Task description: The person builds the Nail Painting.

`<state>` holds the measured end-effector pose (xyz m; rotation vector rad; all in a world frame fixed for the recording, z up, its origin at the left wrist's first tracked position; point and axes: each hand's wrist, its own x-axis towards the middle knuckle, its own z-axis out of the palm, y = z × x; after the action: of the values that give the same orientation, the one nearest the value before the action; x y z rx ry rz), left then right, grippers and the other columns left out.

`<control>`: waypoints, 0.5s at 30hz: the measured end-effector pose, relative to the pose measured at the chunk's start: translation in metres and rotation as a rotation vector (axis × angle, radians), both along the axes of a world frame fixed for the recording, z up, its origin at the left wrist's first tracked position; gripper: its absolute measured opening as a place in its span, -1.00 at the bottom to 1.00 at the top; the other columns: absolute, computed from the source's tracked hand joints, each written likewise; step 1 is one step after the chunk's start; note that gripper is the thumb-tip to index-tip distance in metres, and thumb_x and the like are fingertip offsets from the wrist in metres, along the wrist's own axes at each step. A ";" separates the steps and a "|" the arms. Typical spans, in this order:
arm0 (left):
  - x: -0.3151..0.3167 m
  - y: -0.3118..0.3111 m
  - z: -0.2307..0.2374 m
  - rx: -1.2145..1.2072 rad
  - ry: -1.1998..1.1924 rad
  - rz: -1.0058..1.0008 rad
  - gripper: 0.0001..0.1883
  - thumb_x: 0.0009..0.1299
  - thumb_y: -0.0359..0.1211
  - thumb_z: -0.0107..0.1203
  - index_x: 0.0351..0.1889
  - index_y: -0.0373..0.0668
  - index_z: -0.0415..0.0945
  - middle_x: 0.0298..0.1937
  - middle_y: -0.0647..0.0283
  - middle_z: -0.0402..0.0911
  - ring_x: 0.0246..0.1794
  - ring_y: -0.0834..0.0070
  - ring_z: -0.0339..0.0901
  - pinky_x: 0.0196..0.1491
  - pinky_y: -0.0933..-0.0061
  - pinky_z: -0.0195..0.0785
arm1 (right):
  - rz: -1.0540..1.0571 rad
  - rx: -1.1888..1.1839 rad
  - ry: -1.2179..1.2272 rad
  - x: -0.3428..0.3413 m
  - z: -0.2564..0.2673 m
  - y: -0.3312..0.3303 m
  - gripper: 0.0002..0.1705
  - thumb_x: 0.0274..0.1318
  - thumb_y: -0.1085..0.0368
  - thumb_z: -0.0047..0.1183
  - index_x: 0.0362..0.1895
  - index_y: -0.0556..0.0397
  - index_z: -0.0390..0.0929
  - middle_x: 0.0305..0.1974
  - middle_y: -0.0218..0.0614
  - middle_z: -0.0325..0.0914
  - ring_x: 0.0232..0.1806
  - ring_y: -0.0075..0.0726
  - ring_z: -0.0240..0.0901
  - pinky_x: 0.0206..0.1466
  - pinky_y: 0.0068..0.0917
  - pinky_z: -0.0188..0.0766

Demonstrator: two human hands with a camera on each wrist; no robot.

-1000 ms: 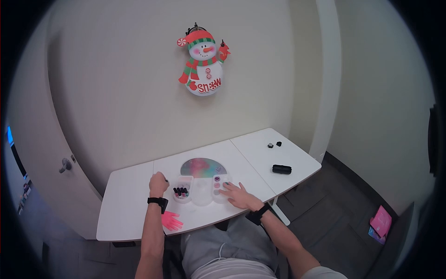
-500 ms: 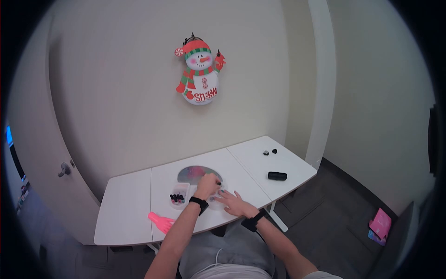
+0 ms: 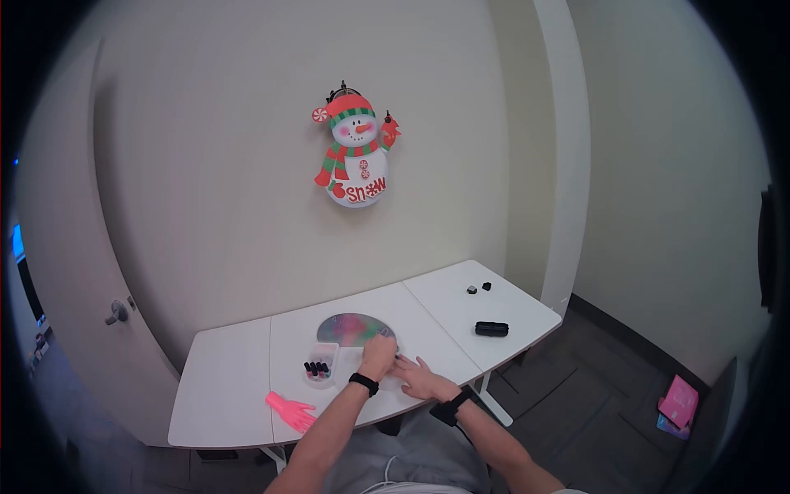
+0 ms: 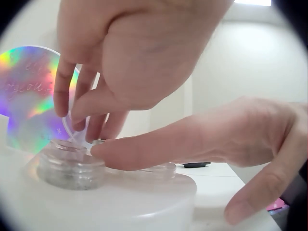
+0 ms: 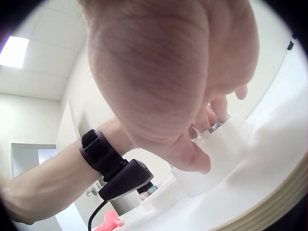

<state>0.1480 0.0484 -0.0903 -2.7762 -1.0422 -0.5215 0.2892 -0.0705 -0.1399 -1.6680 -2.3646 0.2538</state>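
Observation:
My left hand point(image 3: 380, 356) reaches down over the right side of a white translucent caddy point(image 4: 115, 207). In the left wrist view its thumb and fingertips pinch a small clear piece point(image 4: 75, 136) right at the rim of a clear round jar point(image 4: 72, 171); much of the piece is hidden, and I cannot tell its kind. My right hand point(image 3: 417, 380) lies beside it with fingers stretched out, one fingertip against the jar's side. More clear jars sit behind that finger. Several black-capped nail polish bottles point(image 3: 316, 369) stand in the caddy's left section.
An iridescent rounded panel point(image 3: 344, 328) stands at the caddy's back. A pink hand form point(image 3: 290, 412) lies near the front edge of the white table point(image 3: 222, 370). Farther right are a black case point(image 3: 491, 328) and two small dark objects point(image 3: 471, 290).
My left hand has crossed from left of the caddy to its right side, meeting the right hand at the jars. My right hand stays at about the same spot.

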 end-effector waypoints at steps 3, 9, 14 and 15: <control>-0.004 0.002 -0.008 0.065 -0.009 -0.080 -0.88 0.30 -0.42 0.31 -0.26 -0.24 0.80 -0.19 -0.12 0.80 -0.04 -0.08 0.76 0.03 -0.07 0.66 | 0.000 0.036 -0.001 -0.002 0.000 -0.001 -0.13 0.25 0.33 0.16 0.65 -0.14 0.27 0.74 -0.08 0.02 0.83 0.16 -0.26 0.71 0.61 -0.21; -0.031 -0.048 0.008 -0.062 -0.158 -0.149 -0.78 0.34 -0.46 0.20 -0.12 -0.21 0.81 -0.01 -0.10 0.80 0.04 -0.13 0.73 0.14 -0.03 0.61 | -0.010 0.056 0.044 0.000 -0.001 -0.004 -0.12 0.36 0.19 0.14 0.72 -0.30 0.17 0.76 -0.08 -0.01 0.82 0.20 -0.21 0.73 0.53 -0.19; -0.108 -0.090 0.064 -0.160 -0.354 -0.107 -0.75 0.40 -0.44 0.15 -0.07 -0.23 0.82 -0.13 -0.13 0.81 0.02 -0.08 0.75 0.12 0.00 0.63 | -0.029 0.068 0.074 -0.003 0.019 -0.013 -0.25 0.46 0.01 0.16 0.65 -0.20 0.34 0.77 -0.07 0.02 0.81 0.13 -0.14 0.76 0.42 -0.22; -0.131 -0.094 0.083 -0.157 -0.366 -0.070 -0.74 0.42 -0.41 0.12 -0.09 -0.22 0.82 -0.18 -0.14 0.80 -0.04 -0.09 0.77 0.09 0.01 0.64 | -0.071 0.060 0.109 -0.003 0.020 -0.016 -0.28 0.48 -0.05 0.17 0.62 -0.18 0.40 0.77 -0.07 0.02 0.81 0.10 -0.13 0.77 0.38 -0.23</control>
<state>0.0169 -0.0454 -0.0073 -2.9315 -1.0968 -1.0302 0.2867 -0.0861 -0.1194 -1.6627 -2.2083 0.2518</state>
